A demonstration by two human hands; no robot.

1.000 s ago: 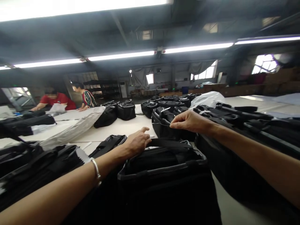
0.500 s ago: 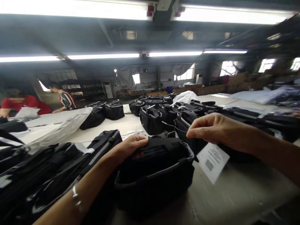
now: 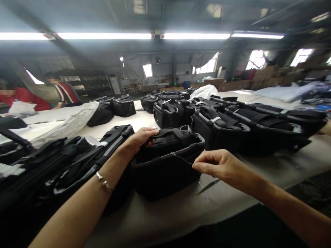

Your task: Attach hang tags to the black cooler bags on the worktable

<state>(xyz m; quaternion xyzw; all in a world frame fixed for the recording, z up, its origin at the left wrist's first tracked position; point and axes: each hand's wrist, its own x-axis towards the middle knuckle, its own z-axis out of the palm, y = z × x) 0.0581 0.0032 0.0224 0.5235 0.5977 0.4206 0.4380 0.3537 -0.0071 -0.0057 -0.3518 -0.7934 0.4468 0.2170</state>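
Note:
In front of me stands an open-topped black bag (image 3: 165,172) with grey-trimmed edges. My left hand (image 3: 144,137) is closed on the black strap (image 3: 169,131) across its top, at the left end. My right hand (image 3: 214,165) is at the bag's right front, thumb and finger pinching the thin string of a hang tag. The string's free end reaches left across the front of the bag, near its rim. Below my right fingers hangs the tag (image 3: 209,186), now seen nearly edge-on.
Several similar black bags (image 3: 219,134) stand to the right and behind. More black bags (image 3: 74,162) lie packed together on the left, beside clear plastic sheeting (image 3: 69,125). Two people work at the far left, one in a red top (image 3: 28,98), one in a striped top (image 3: 67,93).
My right hand has moved down and left with the hang tag, from beyond the bag to its front. The tag has turned edge-on. My left hand stays at the strap; the view has tilted downward.

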